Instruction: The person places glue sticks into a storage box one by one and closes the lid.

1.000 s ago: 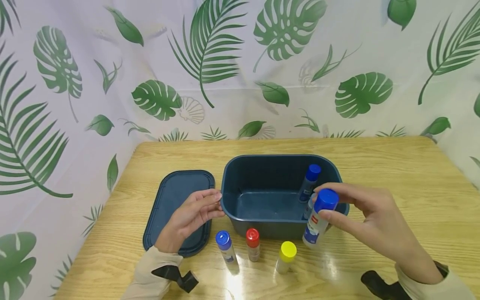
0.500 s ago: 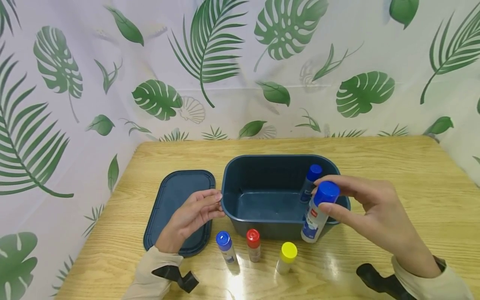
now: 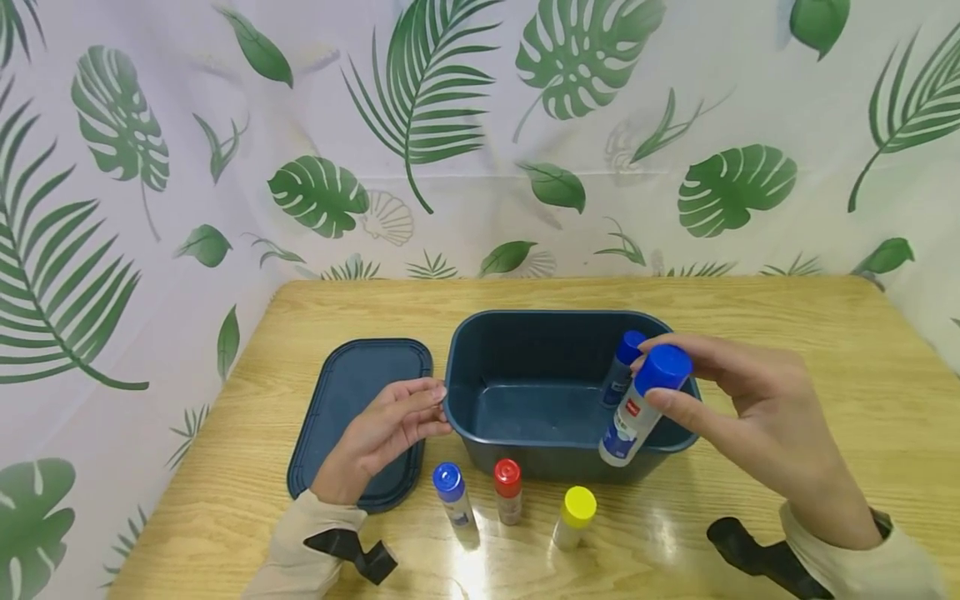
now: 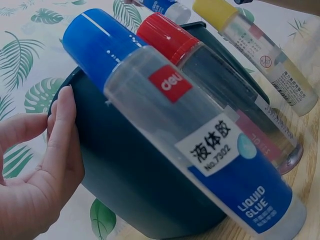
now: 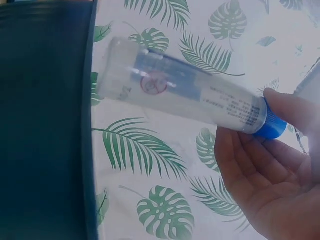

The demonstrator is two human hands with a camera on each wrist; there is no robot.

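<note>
My right hand [image 3: 757, 417] grips a blue-capped liquid glue bottle [image 3: 632, 421] by its cap, tilted above the front right rim of a dark blue-green plastic box [image 3: 540, 458]. In the right wrist view, thumb and fingers close round the cap of this glue bottle [image 5: 185, 90]. My left hand [image 3: 390, 429] pinches the box's left rim. Inside the box, at the right, stands another blue-capped glue bottle [image 3: 618, 375], partly covered by my right hand. In front of the box stand a blue-capped bottle [image 3: 454, 496], a red-capped bottle [image 3: 507, 492] and a yellow-capped bottle [image 3: 575, 517].
A flat dark lid [image 3: 360, 392] lies to the left of the box, partly under my left hand. Everything rests on a wooden table [image 3: 810, 333]. A leaf-patterned cloth [image 3: 465, 192] hangs behind and at the sides.
My right hand has raised the glue bottle and moved it slightly to the right and away from me, to the box's front rim. The bottle is more tilted. My left hand stays put.
</note>
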